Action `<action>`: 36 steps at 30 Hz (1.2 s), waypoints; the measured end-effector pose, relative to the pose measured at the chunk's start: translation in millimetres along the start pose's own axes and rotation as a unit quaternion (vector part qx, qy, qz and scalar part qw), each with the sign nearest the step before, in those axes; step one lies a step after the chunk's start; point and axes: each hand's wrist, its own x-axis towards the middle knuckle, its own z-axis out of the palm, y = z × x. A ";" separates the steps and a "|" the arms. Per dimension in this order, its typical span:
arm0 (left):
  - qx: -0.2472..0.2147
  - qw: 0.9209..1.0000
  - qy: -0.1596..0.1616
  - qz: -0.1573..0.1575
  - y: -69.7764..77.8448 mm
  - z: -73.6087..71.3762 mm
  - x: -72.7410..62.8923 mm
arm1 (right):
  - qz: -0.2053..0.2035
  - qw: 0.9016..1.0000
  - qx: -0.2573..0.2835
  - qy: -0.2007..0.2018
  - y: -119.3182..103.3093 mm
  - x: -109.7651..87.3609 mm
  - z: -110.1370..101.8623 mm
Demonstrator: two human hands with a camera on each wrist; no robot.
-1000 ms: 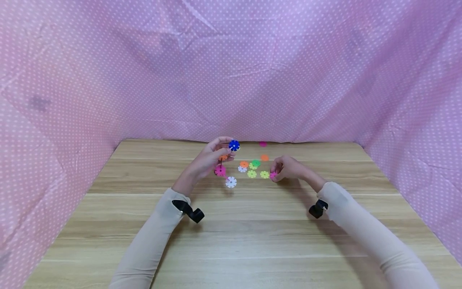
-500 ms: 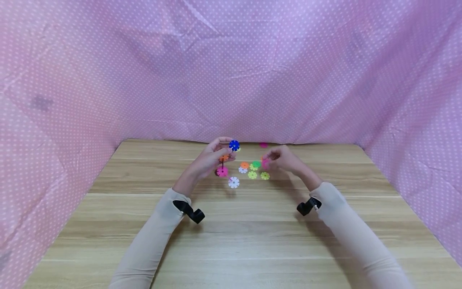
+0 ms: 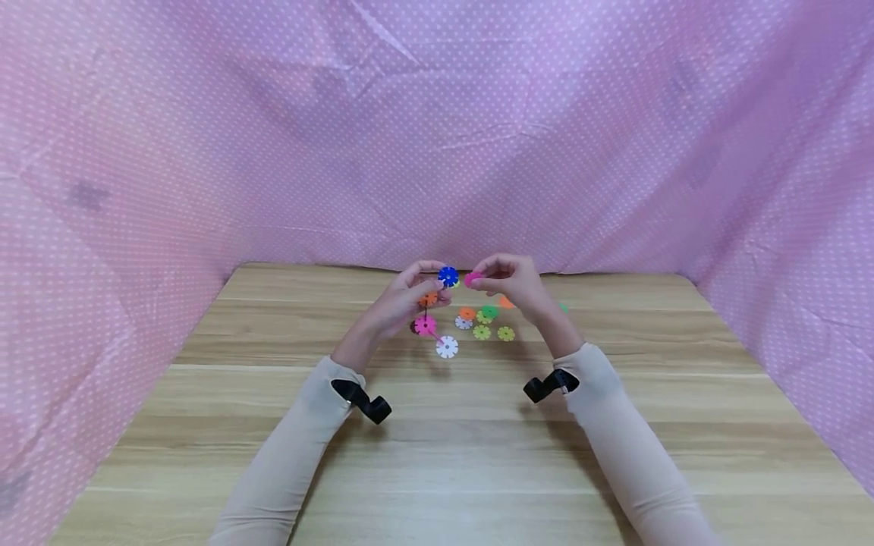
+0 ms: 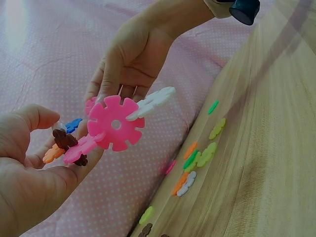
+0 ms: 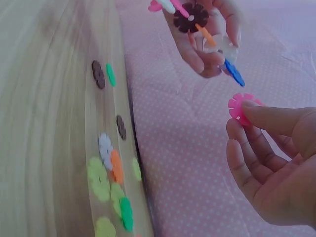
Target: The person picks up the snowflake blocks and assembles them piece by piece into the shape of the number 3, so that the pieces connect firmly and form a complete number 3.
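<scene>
Two hands (image 3: pixel 396 305) (image 3: pixel 524 288) (over twelve discs (image 4: pixel 104 127))

Bright head view, soft shadows on table (image 3: pixel 437 470), dimmer, hazy wrist views

Surface (image 3: pixel 437 462) spreads under everything; cloth (image 3: pixel 437 144) rises behind it and along both sides. Left grip (image 3: pixel 392 303) above the surface, joined discs (image 3: pixel 425 326) in its fingers: one end at the fingertips, the other hanging lowest and nearest the person. Right grip (image 3: pixel 517 284) opposite, single disc (image 3: pixel 473 280) between thumb and fingers, just right of the upper end disc—near, apart. Loose cluster (image 3: pixel 489 312) on the surface between the forearms, two pairs overlapping as seen from the head; two front discs (image 3: pixel 505 334) lie nearer the person. Far-right disc (image 3: pixel 563 308) alone beyond the right wrist. Right wrist view—outlying discs (image 5: pixel 98 75), three, left of the cluster, two side by side.
</scene>
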 end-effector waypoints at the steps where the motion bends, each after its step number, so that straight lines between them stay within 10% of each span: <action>1: 0.001 1.000 0.001 -0.001 -0.2 -0.1 0.3 | -0.003 1.000 0.007 0.000 0.2 0.7 1.9; 24: 0.023 0.999 0.016 -0.018 -2.0 -1.7 -0.1 | -0.051 0.997 0.058 0.024 10.3 1.6 17.1; 36: 0.053 0.999 0.000 -0.010 -0.4 -6.4 -1.7 | -0.114 0.993 -0.009 0.009 9.7 2.1 10.0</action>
